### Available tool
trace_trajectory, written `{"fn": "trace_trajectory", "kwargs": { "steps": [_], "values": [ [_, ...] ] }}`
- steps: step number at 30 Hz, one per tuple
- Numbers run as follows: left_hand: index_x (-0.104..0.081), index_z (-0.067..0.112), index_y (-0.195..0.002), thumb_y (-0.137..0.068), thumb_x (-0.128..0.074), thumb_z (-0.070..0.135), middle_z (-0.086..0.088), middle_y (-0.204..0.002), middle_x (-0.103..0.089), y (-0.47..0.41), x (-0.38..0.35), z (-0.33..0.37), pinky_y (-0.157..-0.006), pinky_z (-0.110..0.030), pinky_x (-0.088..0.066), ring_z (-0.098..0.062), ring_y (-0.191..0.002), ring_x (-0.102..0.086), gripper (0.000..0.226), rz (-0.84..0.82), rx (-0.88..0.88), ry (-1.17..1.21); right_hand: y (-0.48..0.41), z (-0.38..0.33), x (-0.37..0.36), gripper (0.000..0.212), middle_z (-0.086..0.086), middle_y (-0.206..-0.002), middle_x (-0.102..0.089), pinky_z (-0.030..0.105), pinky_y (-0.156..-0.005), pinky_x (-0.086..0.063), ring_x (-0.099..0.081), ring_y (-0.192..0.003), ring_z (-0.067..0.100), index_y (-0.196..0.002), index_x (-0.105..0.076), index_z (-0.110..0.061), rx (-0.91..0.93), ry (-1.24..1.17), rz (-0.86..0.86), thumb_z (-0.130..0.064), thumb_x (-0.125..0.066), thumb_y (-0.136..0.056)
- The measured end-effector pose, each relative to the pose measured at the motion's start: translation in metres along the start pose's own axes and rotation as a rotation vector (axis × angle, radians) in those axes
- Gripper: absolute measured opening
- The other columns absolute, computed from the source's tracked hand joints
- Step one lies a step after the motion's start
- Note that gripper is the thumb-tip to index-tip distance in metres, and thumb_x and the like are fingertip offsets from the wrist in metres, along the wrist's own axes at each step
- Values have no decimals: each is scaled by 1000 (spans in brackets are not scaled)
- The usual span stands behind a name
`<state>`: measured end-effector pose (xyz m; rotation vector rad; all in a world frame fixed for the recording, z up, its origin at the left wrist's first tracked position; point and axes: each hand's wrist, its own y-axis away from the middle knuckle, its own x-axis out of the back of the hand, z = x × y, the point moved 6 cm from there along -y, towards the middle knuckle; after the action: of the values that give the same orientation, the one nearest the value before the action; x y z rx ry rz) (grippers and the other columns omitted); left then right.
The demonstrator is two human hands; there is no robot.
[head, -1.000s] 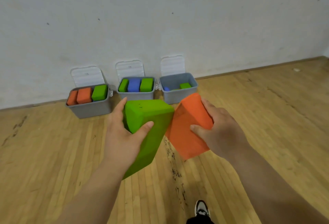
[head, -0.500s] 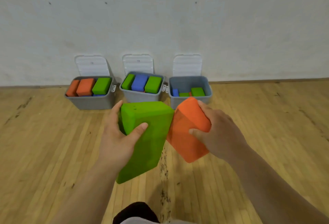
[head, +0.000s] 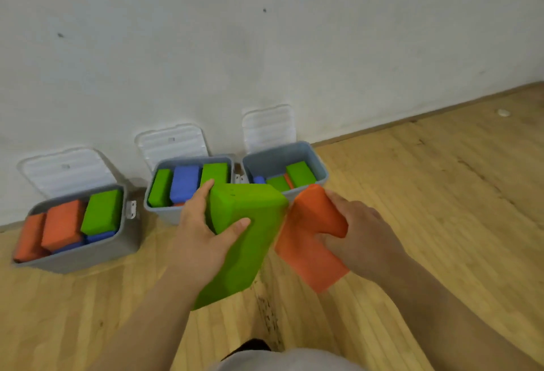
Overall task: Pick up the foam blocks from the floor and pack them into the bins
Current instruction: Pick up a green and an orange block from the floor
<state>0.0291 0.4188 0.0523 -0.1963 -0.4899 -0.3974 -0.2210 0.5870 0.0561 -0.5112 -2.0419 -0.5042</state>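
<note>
My left hand grips a big green foam block by its upper end, held tilted above the floor. My right hand holds an orange foam block right beside it, the two blocks touching. Three grey bins stand open against the wall. The left bin holds orange, green and blue blocks. The middle bin holds green and blue blocks, partly hidden by my left hand. The right bin is partly filled with green, blue and orange blocks, just beyond the held blocks.
Each bin's white lid leans open against the white wall. The floor is light wood boards, with a dark scuffed streak below my hands. A small white speck lies near the baseboard at the far right.
The bins have grown larger in view as I moved closer. Both hands still carry their blocks, now reaching the front of the middle and right bins.
</note>
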Motion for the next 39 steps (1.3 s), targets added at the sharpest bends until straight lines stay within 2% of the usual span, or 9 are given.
{"fn": "trace_trajectory", "kwargs": {
  "steps": [6, 11, 14, 17, 23, 26, 32, 36, 39],
  "values": [
    [-31, 52, -148, -66, -80, 70, 10, -147, -49, -141, -9, -3, -113, -48, -44, -13, -132, -51, 97, -111, -52, -40, -95, -13, 7, 90, -7, -144, -47, 43, -110, -39, -42, -131, 20, -158, -16, -47, -88, -62, 35, -61, -64, -84],
    [-29, 53, -151, -63, -73, 77, 12, -148, -48, -217, -39, -18, -112, -48, -44, -14, -132, -51, 101, -143, 9, -40, -183, 6, 6, 87, -6, -143, -44, 40, -107, -41, -43, -131, 20, -158, -18, -47, -144, -77, 32, -60, -64, -86],
    [-28, 53, -151, -69, -79, 70, 12, -148, -49, -257, -57, -33, -111, -50, -45, -15, -132, -52, 98, -124, 69, -44, -244, 18, 1, 85, -6, -144, -42, 41, -107, -43, -44, -131, 19, -158, -21, -46, -135, -54, 25, -60, -65, -86],
    [-30, 48, -152, -73, -83, 59, 9, -149, -48, -304, -77, -46, -114, -49, -42, -16, -134, -50, 96, -37, 154, -64, -321, 31, -4, 85, -7, -145, -41, 42, -106, -43, -43, -132, 19, -158, -19, -46, -84, -26, -52, -60, -64, -87],
    [-21, 62, -148, -61, -72, 83, 16, -150, -45, -387, -111, -43, -111, -53, -44, -17, -136, -48, 103, 97, 345, -32, -483, 45, 11, 89, -7, -139, -51, 42, -104, -43, -49, -129, 22, -155, -26, -46, 61, 73, -176, -67, -64, -77],
    [-22, 57, -151, -67, -76, 75, 16, -150, -46, -425, -121, -43, -111, -51, -44, -15, -137, -47, 101, 130, 400, -62, -552, 51, 6, 90, -4, -135, -57, 43, -105, -40, -52, -126, 26, -150, -28, -47, 77, 171, -196, -76, -53, -69],
    [-23, 51, -155, -76, -79, 61, 11, -151, -45, -501, -137, -77, -111, -48, -44, -18, -135, -48, 97, 123, 568, -132, -636, 64, -39, 90, -4, -147, -46, 47, -108, -40, -42, -133, 29, -156, -16, -47, 28, 169, -381, -68, -63, -82],
    [-23, 44, -158, -80, -81, 51, 5, -150, -41, -586, -159, -122, -111, -44, -40, -21, -136, -45, 97, -29, 581, -166, -668, 73, -84, 92, -3, -151, -42, 41, -113, -36, -41, -135, 27, -158, -17, -44, -89, 149, -395, -65, -65, -83],
    [-23, 42, -158, -82, -80, 49, 4, -152, -40, -640, -178, -158, -111, -40, -37, -20, -138, -42, 96, -119, 573, -191, -704, 80, -114, 92, 0, -150, -42, 42, -113, -36, -44, -133, 29, -159, -20, -42, -160, 156, -417, -61, -69, -83]
  ]
}}
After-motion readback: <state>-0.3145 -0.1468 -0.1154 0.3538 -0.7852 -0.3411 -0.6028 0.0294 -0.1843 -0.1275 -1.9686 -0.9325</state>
